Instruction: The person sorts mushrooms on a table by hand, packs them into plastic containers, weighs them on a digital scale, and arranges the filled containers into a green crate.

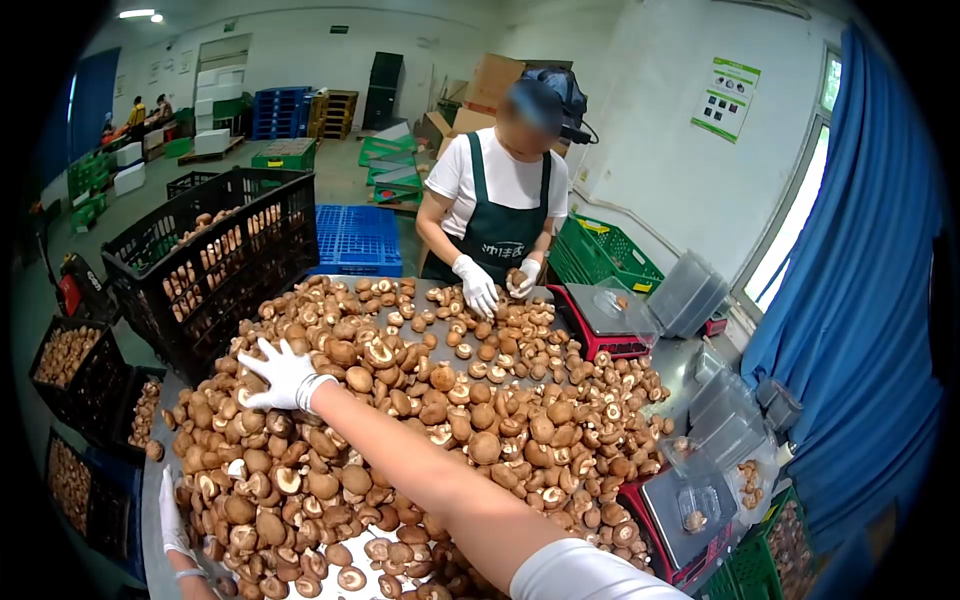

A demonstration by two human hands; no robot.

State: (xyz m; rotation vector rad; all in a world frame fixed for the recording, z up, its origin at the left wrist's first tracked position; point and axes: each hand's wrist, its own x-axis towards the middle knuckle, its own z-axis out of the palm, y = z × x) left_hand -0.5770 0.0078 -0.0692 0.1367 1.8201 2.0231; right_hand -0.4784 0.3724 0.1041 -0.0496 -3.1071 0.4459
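Observation:
A large heap of brown mushrooms (480, 415) covers the metal table. My right hand (280, 375), in a white glove, reaches across the heap to its left part; the fingers are spread on top of the mushrooms, holding none. At the lower left, my left hand (172, 515), also gloved, rests edge-on against the side of the heap with its fingers stretched out. Nothing shows in that hand, though its palm side is partly hidden.
Across the table a co-worker (500, 200) in white gloves handles mushrooms. A black crate (215, 260) of mushrooms stands at the left. Two red scales, one far (605, 330) and one near (685, 525), line the right side, with clear plastic boxes (725, 415) beside them.

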